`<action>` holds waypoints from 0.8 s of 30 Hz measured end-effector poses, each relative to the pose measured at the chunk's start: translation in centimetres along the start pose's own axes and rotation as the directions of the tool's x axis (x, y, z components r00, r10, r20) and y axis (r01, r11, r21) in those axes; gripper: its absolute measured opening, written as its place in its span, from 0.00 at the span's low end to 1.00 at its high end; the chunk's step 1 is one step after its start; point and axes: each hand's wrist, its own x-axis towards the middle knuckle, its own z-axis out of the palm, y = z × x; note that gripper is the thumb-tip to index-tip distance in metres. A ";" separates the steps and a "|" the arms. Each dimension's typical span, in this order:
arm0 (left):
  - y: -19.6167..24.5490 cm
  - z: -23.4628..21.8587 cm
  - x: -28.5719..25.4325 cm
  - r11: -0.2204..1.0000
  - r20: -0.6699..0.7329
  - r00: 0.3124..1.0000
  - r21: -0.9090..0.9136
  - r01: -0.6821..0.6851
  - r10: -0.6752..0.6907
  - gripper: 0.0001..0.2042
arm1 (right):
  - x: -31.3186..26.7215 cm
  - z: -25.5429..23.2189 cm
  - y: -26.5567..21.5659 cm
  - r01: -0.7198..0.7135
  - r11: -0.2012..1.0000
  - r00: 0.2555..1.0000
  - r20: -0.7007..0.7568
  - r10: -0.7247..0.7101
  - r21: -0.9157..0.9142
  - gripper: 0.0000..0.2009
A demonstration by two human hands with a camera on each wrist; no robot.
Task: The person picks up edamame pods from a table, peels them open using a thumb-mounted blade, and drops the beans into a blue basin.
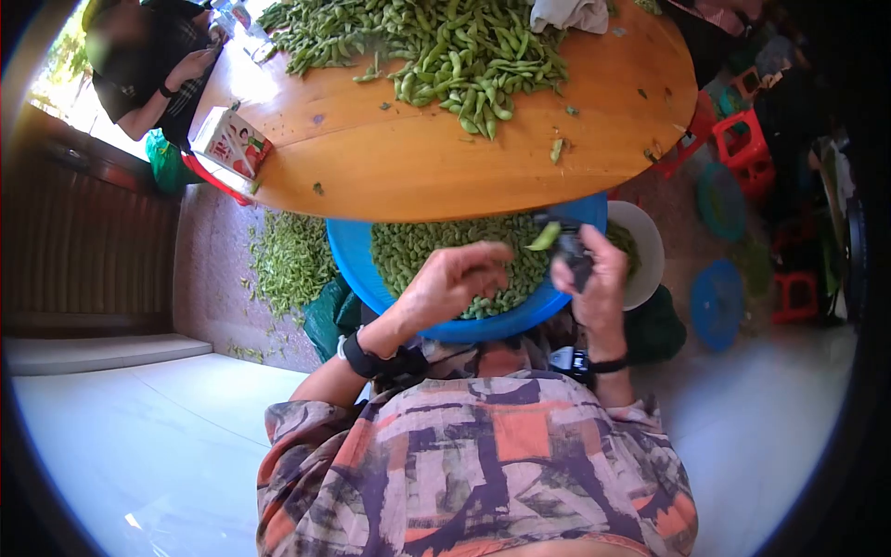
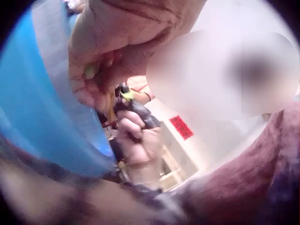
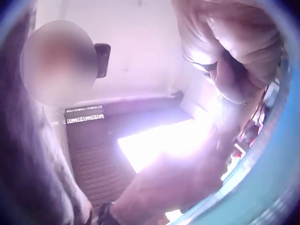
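Observation:
A blue basin [image 1: 348, 260] filled with green soybean pods [image 1: 399, 255] sits just in front of the body. Over it, the left hand [image 1: 450, 283] has its fingers curled inward; a pale green bit, seemingly a pod [image 2: 90, 71], shows between them in the left wrist view. Across from it, the right hand [image 1: 601, 278] grips a black hand tool [image 1: 575, 260], whose exact kind is blurred. One bright green pod [image 1: 545, 238] is at the tool's tip. In the right wrist view, the right hand [image 3: 229, 42] hides the tool.
A wooden table [image 1: 371, 181] bears a large heap of soybean pods [image 1: 464, 65], a drink carton [image 1: 229, 144] and a pale cloth [image 1: 568, 14]. A white bowl [image 1: 652, 255] is right of the basin. More pods [image 1: 288, 260] cover the floor at left. Another person [image 1: 148, 65] is at the table's far left.

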 end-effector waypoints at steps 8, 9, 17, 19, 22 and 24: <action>9.9 -3.2 3.8 0.211 0.215 0.860 0.916 -0.342 0.464 0.07 | -1.5 -10.4 -4.3 -0.137 0.340 0.861 -0.281 -0.423 -0.931 0.20; 10.7 -4.4 5.6 0.105 0.217 0.820 0.943 -0.317 0.529 0.07 | -1.7 -10.3 -4.3 -0.135 0.338 0.861 -0.280 -0.425 -0.931 0.20; 11.0 -6.3 11.8 -0.092 0.367 0.723 0.916 -0.391 0.586 0.11 | -1.1 -9.0 -2.9 -0.135 0.463 0.883 -0.318 -0.344 -0.876 0.20; 11.2 -5.8 11.9 0.002 0.166 0.814 0.980 -0.201 0.556 0.11 | -0.8 -8.7 -2.6 -0.075 0.436 0.885 -0.261 -0.385 -0.897 0.19; 10.7 -5.8 11.6 0.027 0.033 0.840 0.998 -0.057 0.542 0.10 | -0.3 -7.8 -1.9 0.040 0.436 0.870 -0.184 -0.458 -0.899 0.17; 9.9 -6.3 11.9 0.004 0.011 0.834 1.000 -0.016 0.551 0.10 | -0.3 -7.1 -2.2 0.009 0.442 0.894 -0.191 -0.405 -0.897 0.14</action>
